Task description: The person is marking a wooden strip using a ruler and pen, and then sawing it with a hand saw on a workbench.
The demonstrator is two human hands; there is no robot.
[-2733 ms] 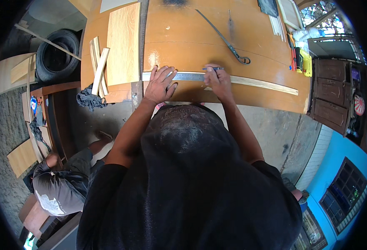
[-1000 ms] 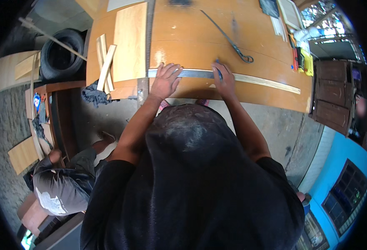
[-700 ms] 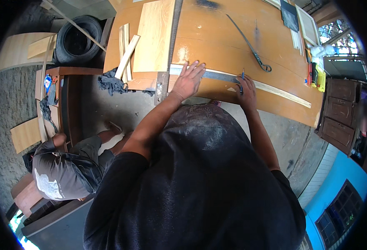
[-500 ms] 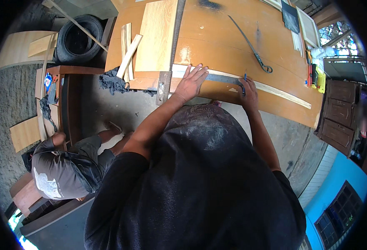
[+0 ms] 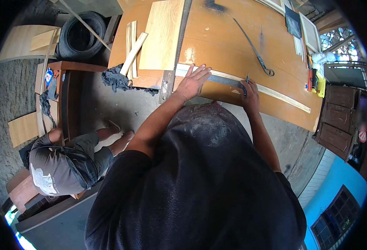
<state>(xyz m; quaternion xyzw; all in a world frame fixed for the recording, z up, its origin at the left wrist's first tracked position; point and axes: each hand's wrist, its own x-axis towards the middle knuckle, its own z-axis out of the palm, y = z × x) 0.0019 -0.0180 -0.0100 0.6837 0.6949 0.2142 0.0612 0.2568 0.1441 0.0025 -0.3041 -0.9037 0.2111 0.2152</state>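
Note:
My left hand point(image 5: 195, 82) lies flat with its fingers spread over a grey metal strip point(image 5: 225, 79) and a narrow pale wooden strip point(image 5: 281, 96) on the brown tabletop. The metal strip resembles a ruler and has a dark curved end by my right hand. My right hand point(image 5: 251, 95) is closed at the table's near edge, with a thin dark pencil or pen point(image 5: 247, 77) sticking up from its fingers. To the left of my left hand, a long steel bar point(image 5: 182, 37) with a wider end runs along a light wooden board point(image 5: 160, 39).
Several short wood strips point(image 5: 135, 50) and a dark rag point(image 5: 116, 79) lie at the table's left. A thin tool with a looped handle point(image 5: 263, 66) rests farther back. Hand tools point(image 5: 315, 79) sit at the right edge. Another person point(image 5: 62, 166) sits at the lower left.
The view has shifted slightly. Both hands keep nearly the same places on the strips, and the seated person's leg appears to have moved a little.

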